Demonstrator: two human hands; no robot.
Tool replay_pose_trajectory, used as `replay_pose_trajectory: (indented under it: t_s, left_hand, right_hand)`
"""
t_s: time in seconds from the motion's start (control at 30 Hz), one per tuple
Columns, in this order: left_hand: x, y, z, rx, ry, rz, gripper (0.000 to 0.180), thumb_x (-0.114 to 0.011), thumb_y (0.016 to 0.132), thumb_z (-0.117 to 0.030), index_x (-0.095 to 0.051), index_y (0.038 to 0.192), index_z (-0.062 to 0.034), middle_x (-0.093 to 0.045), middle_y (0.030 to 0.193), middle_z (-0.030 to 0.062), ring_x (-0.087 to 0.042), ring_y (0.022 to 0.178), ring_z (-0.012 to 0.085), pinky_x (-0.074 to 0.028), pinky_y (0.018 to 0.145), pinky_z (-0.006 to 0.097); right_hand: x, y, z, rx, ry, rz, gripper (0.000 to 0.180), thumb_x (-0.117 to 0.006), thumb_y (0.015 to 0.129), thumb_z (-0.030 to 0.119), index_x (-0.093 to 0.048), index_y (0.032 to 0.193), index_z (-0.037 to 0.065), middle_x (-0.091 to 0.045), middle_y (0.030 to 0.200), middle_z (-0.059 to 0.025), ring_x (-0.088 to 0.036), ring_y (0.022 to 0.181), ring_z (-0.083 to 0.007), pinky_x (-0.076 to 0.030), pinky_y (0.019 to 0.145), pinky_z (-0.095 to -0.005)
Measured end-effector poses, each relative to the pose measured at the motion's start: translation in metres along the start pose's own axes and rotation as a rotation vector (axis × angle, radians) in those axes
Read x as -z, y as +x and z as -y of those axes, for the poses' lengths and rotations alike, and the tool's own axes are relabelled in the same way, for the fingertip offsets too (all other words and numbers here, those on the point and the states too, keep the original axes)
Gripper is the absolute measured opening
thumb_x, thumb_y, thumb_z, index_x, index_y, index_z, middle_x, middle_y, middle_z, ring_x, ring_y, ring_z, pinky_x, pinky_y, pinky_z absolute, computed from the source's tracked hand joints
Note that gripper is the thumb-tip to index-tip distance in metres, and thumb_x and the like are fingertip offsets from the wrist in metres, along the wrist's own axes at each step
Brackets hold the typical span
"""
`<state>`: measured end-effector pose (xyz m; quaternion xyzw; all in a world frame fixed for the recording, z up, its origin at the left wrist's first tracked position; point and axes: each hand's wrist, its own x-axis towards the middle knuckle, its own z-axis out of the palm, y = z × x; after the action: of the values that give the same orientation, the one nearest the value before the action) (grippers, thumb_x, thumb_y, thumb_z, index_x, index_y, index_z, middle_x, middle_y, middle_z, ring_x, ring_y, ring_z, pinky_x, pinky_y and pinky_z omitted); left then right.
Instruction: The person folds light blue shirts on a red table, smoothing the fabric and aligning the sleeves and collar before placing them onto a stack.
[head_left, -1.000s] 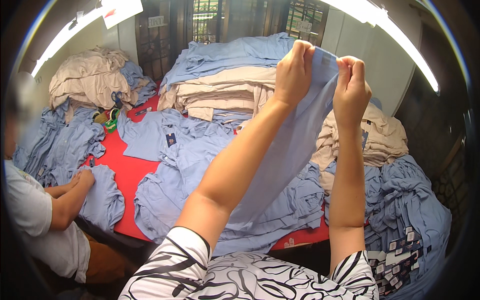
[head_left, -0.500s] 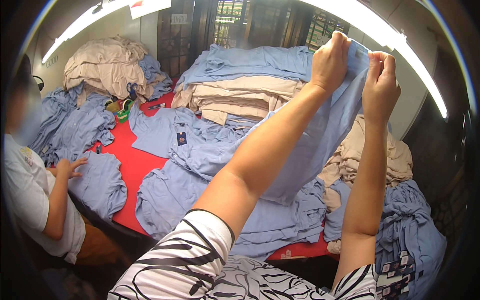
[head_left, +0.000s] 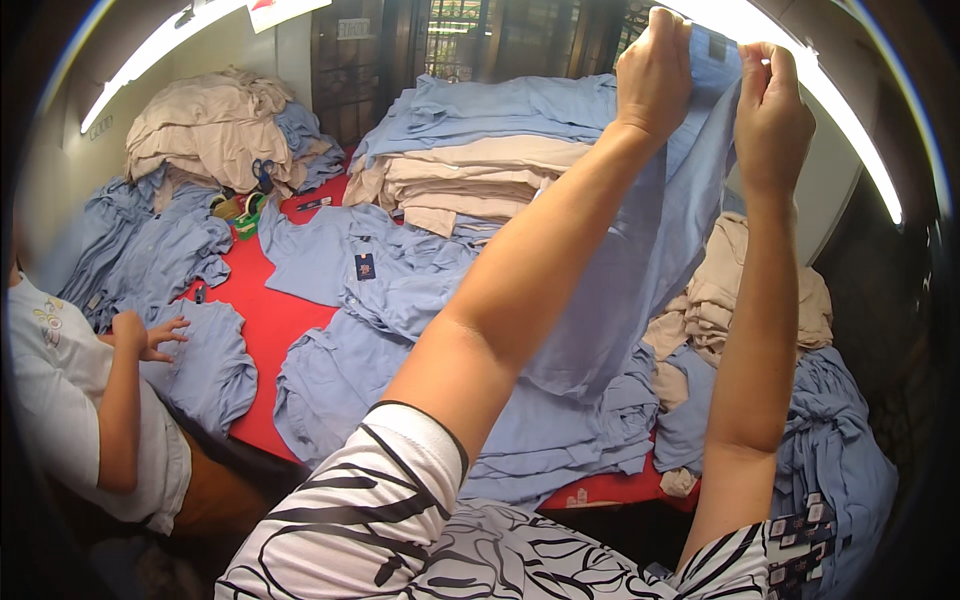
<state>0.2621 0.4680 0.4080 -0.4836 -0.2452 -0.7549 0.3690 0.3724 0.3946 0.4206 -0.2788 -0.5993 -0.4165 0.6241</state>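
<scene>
While held high, blue shirt (head_left: 640, 260) in both hands

Garment, light blue (head_left: 640, 270): soft woven cloth with a small dark label at its top edge, held up in the air, unfolded and hanging slack. Top edge pinched between left hand (head_left: 655, 75) and right hand (head_left: 772, 105), set close together; the cloth drapes straight down below the grip, its lower end reaching the blue heap beneath.

Red table (head_left: 262, 318) under tube lights (head_left: 150, 50) (two, bright) — dark barred windows (head_left: 470, 30) behind.
</scene>
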Motion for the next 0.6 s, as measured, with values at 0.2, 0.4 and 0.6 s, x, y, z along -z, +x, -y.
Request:
replay_pose_trajectory:
  t_s: [0.2,0.4,0.6]
  left_hand:
    - [0.0,0.009,-0.007,0.279,-0.447,0.073,0.018,-0.045,0.1,-0.019,-0.049,0.106,-0.0032,-0.06,0.083,0.0298,-0.056,0.078,0.0506,-0.041,0.063,0.056]
    - [0.002,0.01,-0.002,0.226,-0.42,0.04,0.019,-0.046,0.1,-0.018,-0.051,0.103,0.0,-0.061,0.083,0.0292,-0.057,0.077,0.049,-0.043,0.063,0.054]
    - [0.002,0.005,0.003,0.094,-0.203,-0.013,0.021,-0.046,0.1,-0.018,-0.051,0.1,0.0019,-0.061,0.081,0.0285,-0.058,0.075,0.0472,-0.044,0.062,0.052]
  right_hand:
    - [0.004,0.01,0.006,-0.061,0.007,0.078,0.02,-0.054,0.099,0.028,-0.061,0.1,0.01,-0.07,0.083,-0.0077,-0.069,0.074,-0.0241,-0.053,0.066,-0.0343]
    - [-0.001,0.01,-0.001,-0.028,0.012,0.031,0.023,-0.052,0.1,0.032,-0.061,0.102,0.011,-0.069,0.077,-0.0077,-0.068,0.07,-0.0259,-0.052,0.066,-0.0366]
    - [-0.013,-0.009,-0.021,0.022,-0.218,0.068,0.017,-0.061,0.088,0.017,-0.058,0.096,0.002,-0.063,0.088,-0.0187,-0.06,0.083,-0.0336,-0.045,0.075,-0.0432]
